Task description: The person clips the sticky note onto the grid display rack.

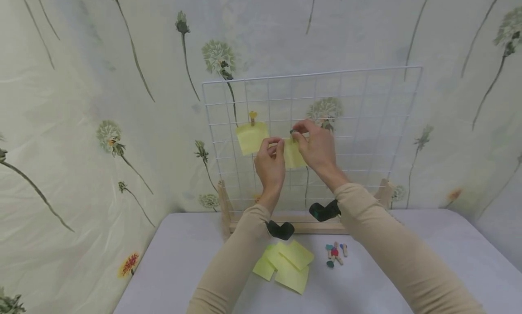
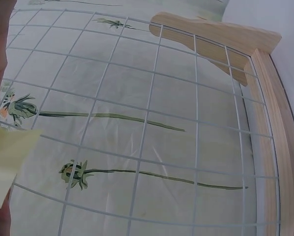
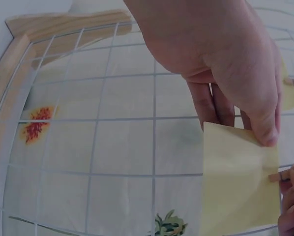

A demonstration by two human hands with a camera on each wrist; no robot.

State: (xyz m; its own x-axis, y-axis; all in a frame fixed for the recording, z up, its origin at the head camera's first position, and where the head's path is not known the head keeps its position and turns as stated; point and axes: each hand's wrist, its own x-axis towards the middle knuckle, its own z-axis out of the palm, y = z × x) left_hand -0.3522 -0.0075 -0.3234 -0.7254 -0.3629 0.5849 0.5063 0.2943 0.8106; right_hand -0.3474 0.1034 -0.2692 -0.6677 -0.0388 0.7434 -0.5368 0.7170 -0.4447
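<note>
A yellow sticky note (image 1: 293, 155) is held up against the white wire grid (image 1: 359, 137). My left hand (image 1: 271, 166) pinches its left edge, thumb (image 3: 265, 125) in front and fingers behind. At the note's top edge my right hand (image 1: 319, 147) pinches a small wooden clothespin (image 3: 280, 175) with a green end. The pin's tip overlaps the paper; whether it also grips the wire, I cannot tell. To the left, another sticky note (image 1: 252, 139) hangs from the grid by a clothespin (image 1: 253, 119) with a yellow top. Only part of the held note (image 2: 12, 155) shows in the left wrist view.
The grid stands in a wooden base (image 1: 302, 227) at the back of the white table (image 1: 179, 268). In front lie several loose sticky notes (image 1: 291, 277) and, right of them, several small clothespins (image 1: 335, 252) with coloured tops. A flower-printed cloth (image 1: 81, 78) hangs behind.
</note>
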